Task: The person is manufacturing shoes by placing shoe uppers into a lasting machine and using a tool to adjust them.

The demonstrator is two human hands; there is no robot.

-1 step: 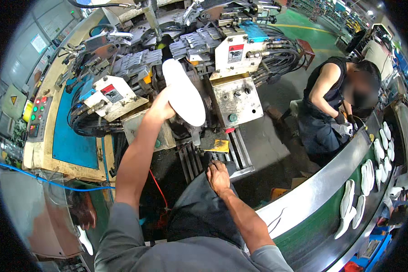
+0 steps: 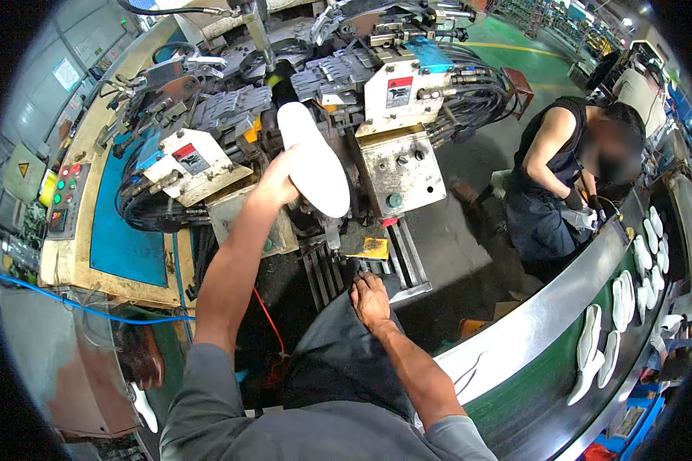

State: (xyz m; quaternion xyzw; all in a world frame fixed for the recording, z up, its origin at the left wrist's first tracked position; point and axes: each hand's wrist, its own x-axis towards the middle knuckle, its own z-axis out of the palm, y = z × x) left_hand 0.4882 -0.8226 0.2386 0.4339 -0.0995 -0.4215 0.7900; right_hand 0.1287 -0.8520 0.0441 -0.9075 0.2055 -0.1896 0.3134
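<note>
My left hand (image 2: 278, 178) grips a white shoe (image 2: 319, 169) from its left side, fingers hidden beneath it. The smooth, sole-shaped face of the shoe is turned up toward me. Its far end lies at a black part (image 2: 284, 91) in the middle of the machine (image 2: 231, 107), between two banks of grey metal plates. Whether the shoe is seated on the machine I cannot tell. My right hand (image 2: 370, 298) rests on my dark-clad knee, fingers laid over it and holding nothing.
Two cream machine heads (image 2: 392, 92) with hoses flank the work spot; a control box (image 2: 400, 173) hangs at right. Rightward, a green conveyor belt (image 2: 507, 392) carries several white shoes (image 2: 590, 338). A co-worker (image 2: 550, 169) bends over beside it. A blue hose (image 2: 92, 313) crosses at left.
The white shoe and my left hand have shifted very slightly toward me. My right hand stays on my knee.
</note>
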